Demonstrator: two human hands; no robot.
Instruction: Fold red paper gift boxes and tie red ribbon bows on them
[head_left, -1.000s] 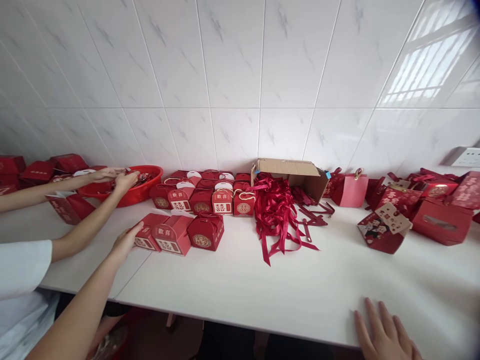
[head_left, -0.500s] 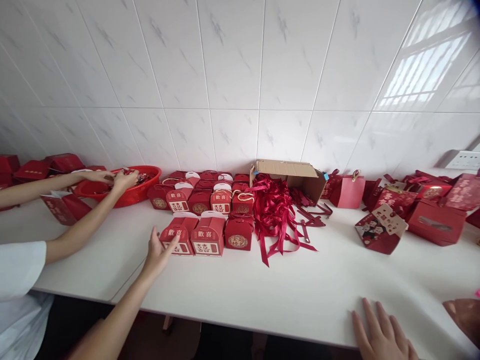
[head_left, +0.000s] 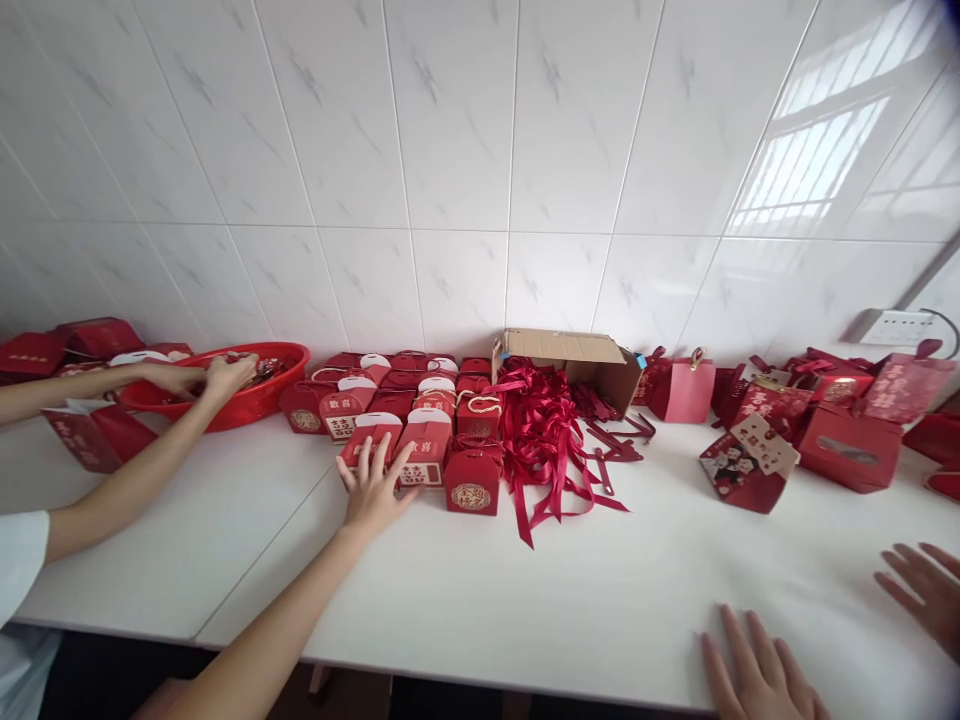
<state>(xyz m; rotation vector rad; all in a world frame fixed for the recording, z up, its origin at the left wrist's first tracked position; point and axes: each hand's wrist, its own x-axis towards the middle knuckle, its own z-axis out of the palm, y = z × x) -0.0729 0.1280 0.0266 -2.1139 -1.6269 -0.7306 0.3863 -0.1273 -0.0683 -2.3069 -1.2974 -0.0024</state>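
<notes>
My left hand (head_left: 377, 490) is open, its fingers spread against the front of two red candy boxes with white handles, a left one (head_left: 367, 438) partly covered by the fingers and a right one (head_left: 426, 448). Just right of them stands a dark red box (head_left: 473, 482) with a round gold emblem. Behind, several more boxes (head_left: 341, 408) are packed in rows. My right hand (head_left: 761, 672) lies open on the white table (head_left: 570, 610) near its front edge, holding nothing.
Red ribbons (head_left: 544, 440) spill from a cardboard box (head_left: 566, 345). At left, a co-worker's hands (head_left: 214, 378) work in a red basin (head_left: 281, 395). Various red gift boxes (head_left: 847, 445) stand at right, where another person's hand (head_left: 926, 590) reaches in. A socket strip (head_left: 896, 327) is on the wall.
My left hand has moved right onto the fronts of the two boxes, which now sit farther back against the row behind. The other person's hand at far right has come further into view.
</notes>
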